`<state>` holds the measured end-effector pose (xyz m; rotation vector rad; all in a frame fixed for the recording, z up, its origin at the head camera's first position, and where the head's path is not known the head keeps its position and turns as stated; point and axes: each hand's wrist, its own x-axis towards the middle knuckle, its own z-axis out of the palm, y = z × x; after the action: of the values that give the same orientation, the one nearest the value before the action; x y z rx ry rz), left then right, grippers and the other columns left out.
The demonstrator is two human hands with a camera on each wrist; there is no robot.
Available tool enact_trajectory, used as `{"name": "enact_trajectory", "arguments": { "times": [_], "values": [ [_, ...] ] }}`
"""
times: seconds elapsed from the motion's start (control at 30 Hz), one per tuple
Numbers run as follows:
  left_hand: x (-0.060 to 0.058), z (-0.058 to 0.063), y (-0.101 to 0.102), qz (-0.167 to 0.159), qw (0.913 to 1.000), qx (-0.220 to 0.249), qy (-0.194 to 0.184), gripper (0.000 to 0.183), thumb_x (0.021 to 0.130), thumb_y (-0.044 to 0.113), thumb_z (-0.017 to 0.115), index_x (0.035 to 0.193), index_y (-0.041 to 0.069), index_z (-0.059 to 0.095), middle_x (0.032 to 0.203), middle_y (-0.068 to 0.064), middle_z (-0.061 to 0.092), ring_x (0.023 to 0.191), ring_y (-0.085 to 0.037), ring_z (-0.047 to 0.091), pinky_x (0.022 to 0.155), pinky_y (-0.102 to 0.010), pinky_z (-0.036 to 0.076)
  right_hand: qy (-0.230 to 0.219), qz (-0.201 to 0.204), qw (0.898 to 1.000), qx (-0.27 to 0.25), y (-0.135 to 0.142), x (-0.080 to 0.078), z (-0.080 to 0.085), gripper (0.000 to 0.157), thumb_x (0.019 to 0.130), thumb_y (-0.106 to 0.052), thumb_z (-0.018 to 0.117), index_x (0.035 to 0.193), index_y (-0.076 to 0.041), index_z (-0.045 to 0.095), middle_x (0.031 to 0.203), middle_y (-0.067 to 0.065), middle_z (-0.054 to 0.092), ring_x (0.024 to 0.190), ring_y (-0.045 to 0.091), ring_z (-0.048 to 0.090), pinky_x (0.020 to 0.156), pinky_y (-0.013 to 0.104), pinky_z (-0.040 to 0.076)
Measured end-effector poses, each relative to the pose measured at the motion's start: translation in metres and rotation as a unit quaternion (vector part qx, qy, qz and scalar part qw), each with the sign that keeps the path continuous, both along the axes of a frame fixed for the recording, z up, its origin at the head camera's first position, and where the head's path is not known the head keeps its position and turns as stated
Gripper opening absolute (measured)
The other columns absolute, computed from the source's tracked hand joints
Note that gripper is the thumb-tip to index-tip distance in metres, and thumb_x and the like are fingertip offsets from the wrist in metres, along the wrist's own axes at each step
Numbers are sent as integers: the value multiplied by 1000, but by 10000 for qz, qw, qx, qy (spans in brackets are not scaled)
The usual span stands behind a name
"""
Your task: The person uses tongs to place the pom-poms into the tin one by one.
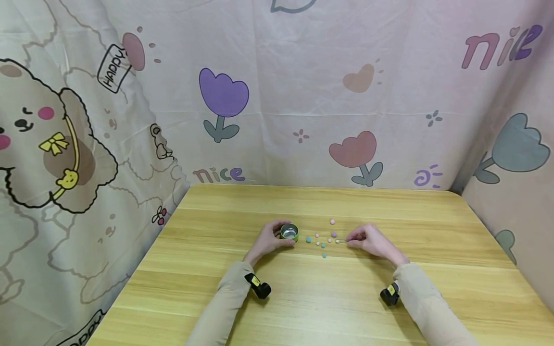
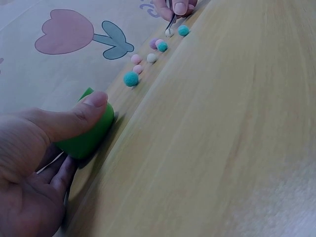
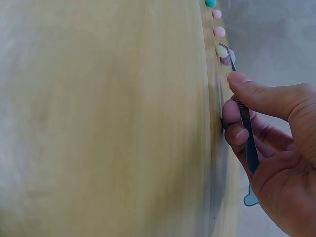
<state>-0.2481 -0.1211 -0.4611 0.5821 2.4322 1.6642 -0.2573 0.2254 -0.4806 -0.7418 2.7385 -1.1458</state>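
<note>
My left hand holds a small round tin, silver inside and green outside, with the thumb on the near side and the fingers curled round the far side. The tin stands on the table with its mouth up. My right hand pinches dark metal tweezers between thumb and fingers. Their bent tips are right at a white pompom on the table. Between the hands lie several small pompoms, among them a teal one, a purple one and a pink one.
The wooden table reaches back to a hanging cloth printed with flowers and words. Cloth also hangs along the left and right sides. A small black camera sits on each wrist over beige sleeves.
</note>
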Motion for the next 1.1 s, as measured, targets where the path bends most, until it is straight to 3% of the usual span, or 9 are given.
{"name": "enact_trajectory", "arguments": {
  "times": [1.1],
  "values": [
    [-1, 0, 1, -33, 9999, 67, -78, 61, 81, -2, 80, 134, -14, 52, 134, -34, 58, 128, -49, 55, 116, -56, 42, 34, -263, 9996, -124, -16, 2, 13, 12, 87, -6, 75, 97, -1, 77, 81, 6, 71, 68, 7, 54, 58, 18, 47]
  ]
}}
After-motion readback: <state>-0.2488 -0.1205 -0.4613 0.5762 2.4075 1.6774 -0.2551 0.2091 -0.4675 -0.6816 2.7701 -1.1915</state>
